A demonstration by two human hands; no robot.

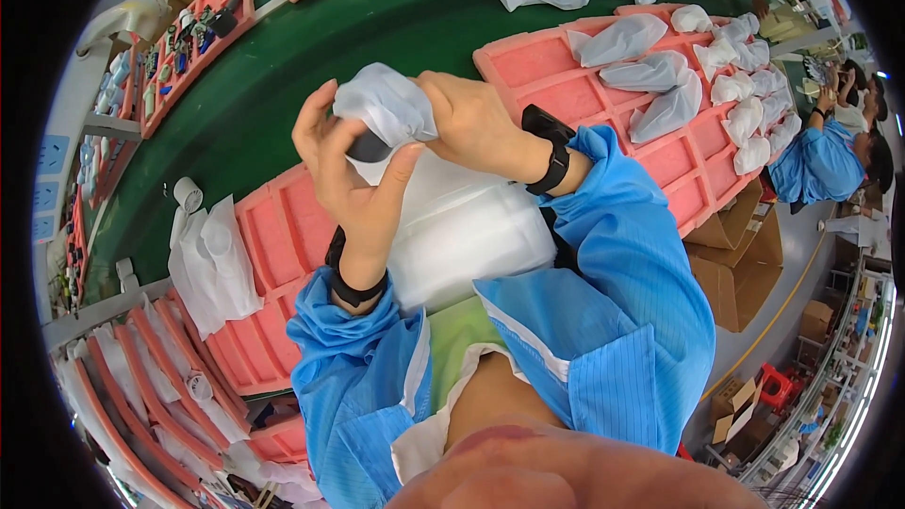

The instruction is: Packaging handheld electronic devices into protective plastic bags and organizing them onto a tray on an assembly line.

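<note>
In front of my chest both hands hold a thing wrapped in a translucent white bag (385, 104). A dark, rounded end shows from under the wrap; what kind of thing it is I cannot make out. My left hand (344, 155) has its thumb and fingers closed around the lower left of it. From the right, my right hand (471, 123) grips the bag, its fingers partly hidden behind the wrap. Beneath my hands, close to my body, lies a stack of clear white plastic bags (471, 240).
A pink tray (693, 146) at right carries several bagged things. Another pink tray (269, 217) at left has a white item (189, 196) and a bag on it. Green belt (424, 24) runs behind. Stacked pink trays (156, 377) stand lower left; a cardboard box (740, 269) is at right.
</note>
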